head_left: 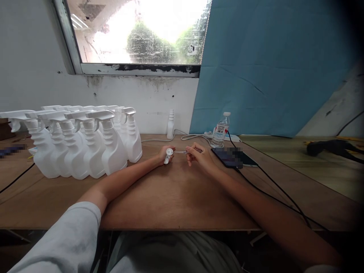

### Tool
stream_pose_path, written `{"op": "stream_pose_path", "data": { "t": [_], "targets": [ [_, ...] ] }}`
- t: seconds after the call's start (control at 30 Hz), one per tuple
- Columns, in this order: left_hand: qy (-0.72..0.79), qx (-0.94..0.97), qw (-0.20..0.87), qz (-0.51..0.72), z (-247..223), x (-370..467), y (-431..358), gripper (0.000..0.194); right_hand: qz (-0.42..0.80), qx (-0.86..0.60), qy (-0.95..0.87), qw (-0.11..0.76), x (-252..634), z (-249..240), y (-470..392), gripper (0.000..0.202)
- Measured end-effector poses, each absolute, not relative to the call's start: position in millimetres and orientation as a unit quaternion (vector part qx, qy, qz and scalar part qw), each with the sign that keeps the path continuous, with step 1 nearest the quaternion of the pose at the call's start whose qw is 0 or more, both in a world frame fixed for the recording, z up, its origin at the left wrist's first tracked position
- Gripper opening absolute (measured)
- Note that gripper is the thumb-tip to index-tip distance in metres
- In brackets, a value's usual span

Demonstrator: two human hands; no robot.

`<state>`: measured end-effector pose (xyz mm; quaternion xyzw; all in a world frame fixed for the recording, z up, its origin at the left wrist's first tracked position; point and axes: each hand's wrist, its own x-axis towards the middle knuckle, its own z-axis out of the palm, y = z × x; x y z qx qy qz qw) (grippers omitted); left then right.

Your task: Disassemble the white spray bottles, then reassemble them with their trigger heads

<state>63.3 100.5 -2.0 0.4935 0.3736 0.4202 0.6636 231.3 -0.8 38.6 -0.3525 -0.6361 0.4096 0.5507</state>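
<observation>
My left hand (162, 154) is closed around a white spray trigger head (168, 152), whose round end faces me and whose narrow part points down. My right hand (197, 154) pinches a thin, screwdriver-like tool (179, 152) between thumb and fingers. The tool's slim pale shaft runs level from the right fingertips to the spray head. Whether its tip touches the head or sits inside it is too small to tell. Both hands are held over the middle of the wooden table (176, 197).
Several white spray bottles (76, 151) with trigger tops crowd the left side. A slim white bottle (170, 125) stands by the wall. To the right are a clear water bottle (220, 132), a dark phone (226, 157) and black cables (275, 185). A white cord (193, 136) lies behind my hands.
</observation>
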Motion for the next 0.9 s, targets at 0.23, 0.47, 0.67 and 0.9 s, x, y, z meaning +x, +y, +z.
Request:
{"op": "stream_pose_path", "data": {
  "t": [0.23, 0.47, 0.67, 0.9],
  "targets": [
    [0.337, 0.478, 0.723, 0.369, -1.3, 62.3, 102.4, 0.03, 0.472, -0.349, -0.594, 0.551, 223.2, 33.5, -3.7, 0.043],
    [0.337, 0.475, 0.733, 0.35, 1.5, 61.3, 100.2, 0.027, 0.47, -0.354, -0.57, 0.574, 222.9, 33.1, -4.1, 0.042],
    [0.335, 0.484, 0.724, 0.36, 1.3, 63.0, 98.6, 0.026, 0.464, -0.344, -0.562, 0.592, 221.3, 33.4, -6.2, 0.041],
    [0.338, 0.501, 0.709, 0.364, -2.5, 64.4, 100.8, 0.03, 0.466, -0.34, -0.557, 0.598, 220.2, 31.2, -4.6, 0.04]
  ]
}}
